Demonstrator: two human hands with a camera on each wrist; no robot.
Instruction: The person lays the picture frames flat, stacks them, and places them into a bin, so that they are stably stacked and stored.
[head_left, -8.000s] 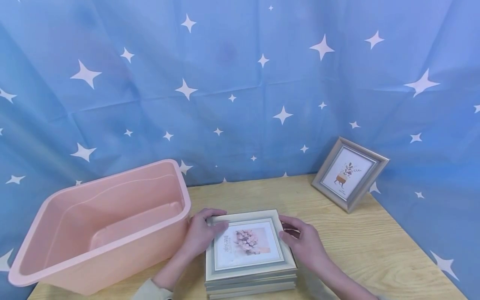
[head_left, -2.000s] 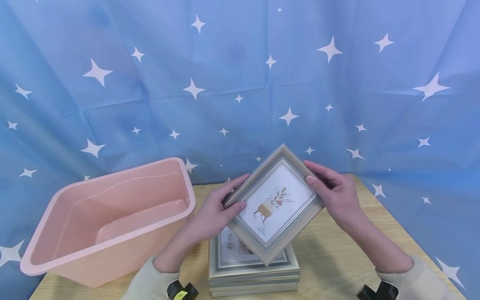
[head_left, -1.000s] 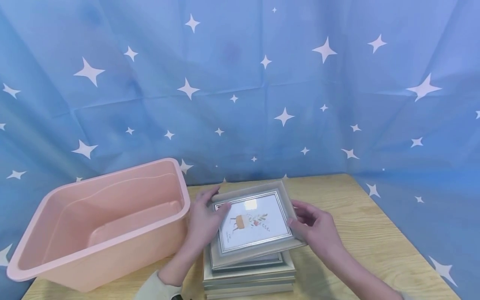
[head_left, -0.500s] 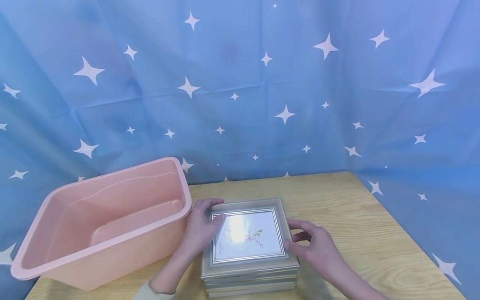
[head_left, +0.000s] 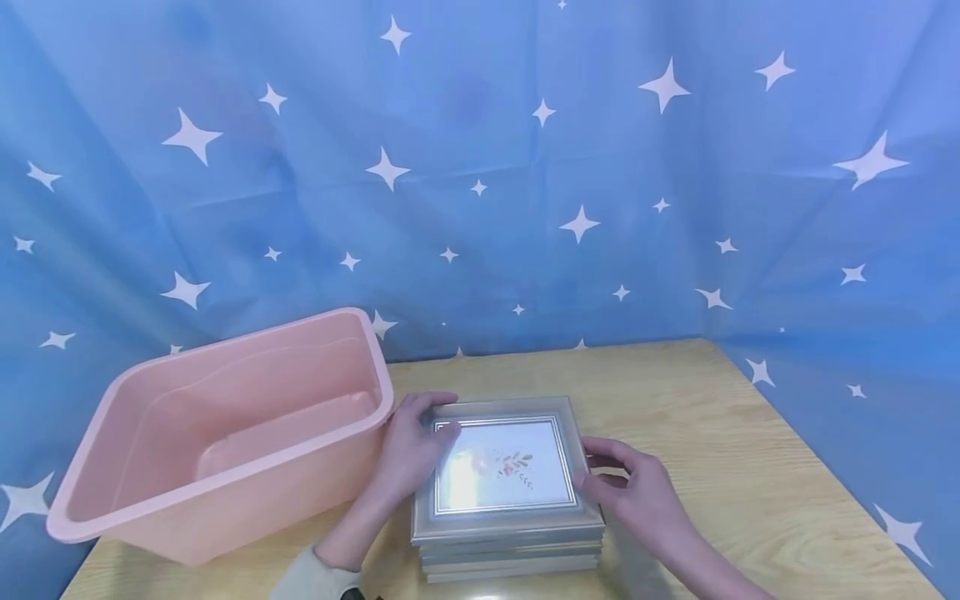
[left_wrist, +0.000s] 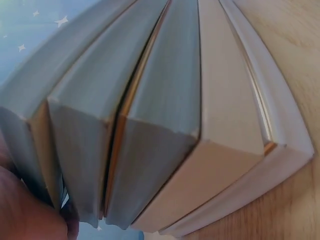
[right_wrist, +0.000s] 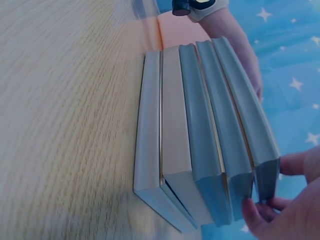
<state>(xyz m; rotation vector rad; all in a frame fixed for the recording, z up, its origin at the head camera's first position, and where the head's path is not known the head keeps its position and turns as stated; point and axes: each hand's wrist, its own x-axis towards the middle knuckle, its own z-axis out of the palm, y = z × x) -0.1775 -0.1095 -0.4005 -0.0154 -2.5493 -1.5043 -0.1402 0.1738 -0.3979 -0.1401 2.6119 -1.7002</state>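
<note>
A silver picture frame (head_left: 498, 527) with a plant print under shiny glass lies face up on top of a stack of frames (head_left: 517, 568). My left hand (head_left: 411, 446) holds its far left corner, thumb on the face and fingers at the back edge. At the right edge, my right hand (head_left: 633, 492) pinches the same frame. The right wrist view shows the thumb of the right hand (right_wrist: 292, 205) on the face, with fingertips at the side of the top frames. Frame edges (right_wrist: 200, 115) run nearly in line there, some grey-blue, some cream.
A pink plastic tub (head_left: 225, 500) stands left of the stack, close to my left forearm. The wooden table (head_left: 750, 467) extends to the right. A blue curtain (head_left: 480, 250) with white stars hangs behind the table and along its right side.
The silver frame stood tilted at the back right, was lifted in both hands, turned and lowered onto the stack. Over the last half second it has hardly moved.
</note>
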